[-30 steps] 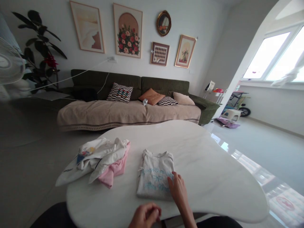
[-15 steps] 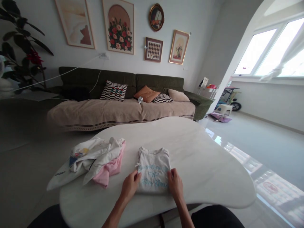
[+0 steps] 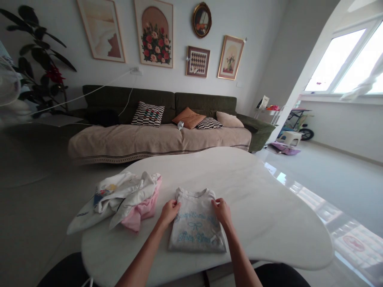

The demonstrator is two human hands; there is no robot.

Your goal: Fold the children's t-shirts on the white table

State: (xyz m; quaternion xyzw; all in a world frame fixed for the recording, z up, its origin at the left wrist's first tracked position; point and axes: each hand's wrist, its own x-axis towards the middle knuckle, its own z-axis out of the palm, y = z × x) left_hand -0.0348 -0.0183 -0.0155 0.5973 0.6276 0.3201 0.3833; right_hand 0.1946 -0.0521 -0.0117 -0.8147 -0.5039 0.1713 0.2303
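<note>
A folded light grey T-shirt (image 3: 196, 217) with blue lettering and a small blue bow lies flat on the table, its collar pointing away from me. My left hand (image 3: 170, 211) is closed on the shirt's left edge, just below the shoulder. Opposite it, my right hand (image 3: 222, 211) pinches the right edge at about the same height. To the left sits a loose heap of clothes, with a crumpled white garment (image 3: 119, 195) lying over a pink one (image 3: 140, 213).
The white marble-look table (image 3: 263, 223) has a curved edge, and the white garment hangs over its left side. Behind it stands a green sofa (image 3: 206, 101) with a beige cover and several cushions. A glossy tiled floor (image 3: 353, 183) stretches to the right.
Both hands have moved up the shirt's sides, from its lower half to near the shoulders. The shirt's lower part now shows longer and flatter. The view has turned slightly left.
</note>
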